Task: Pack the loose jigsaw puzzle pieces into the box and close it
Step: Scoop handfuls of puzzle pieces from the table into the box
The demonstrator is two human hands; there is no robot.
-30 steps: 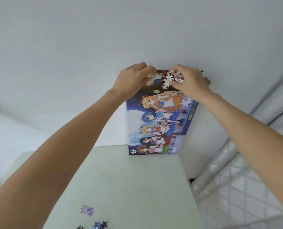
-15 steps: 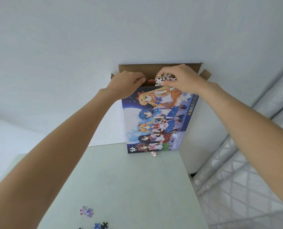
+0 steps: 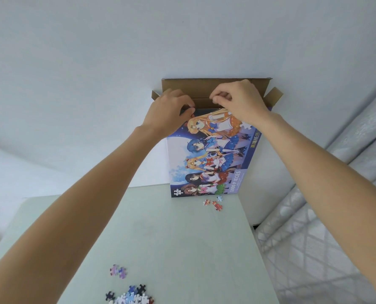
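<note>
The puzzle box (image 3: 209,163), printed with cartoon girls, stands upright at the table's far edge against the wall. Its brown top flap (image 3: 204,86) is open. My left hand (image 3: 167,113) pinches the top edge of the box's front panel at the opening. My right hand (image 3: 242,99) hovers over the opening with its fingers curled, and no pieces show in it. Three loose pieces (image 3: 214,204) lie on the table at the box's foot. A heap of pieces (image 3: 130,296) sits near the table's front edge, with two purple ones (image 3: 118,270) just behind it.
The pale green table (image 3: 171,238) is narrow, and its right edge drops to a gap. A grey quilted mattress (image 3: 325,238) lies along the right side. A plain white wall (image 3: 94,62) rises behind the box.
The handful of pieces my hands held over the box is gone from sight. A few pieces have dropped to the table at the box's foot. Both hands have lowered onto the opening.
</note>
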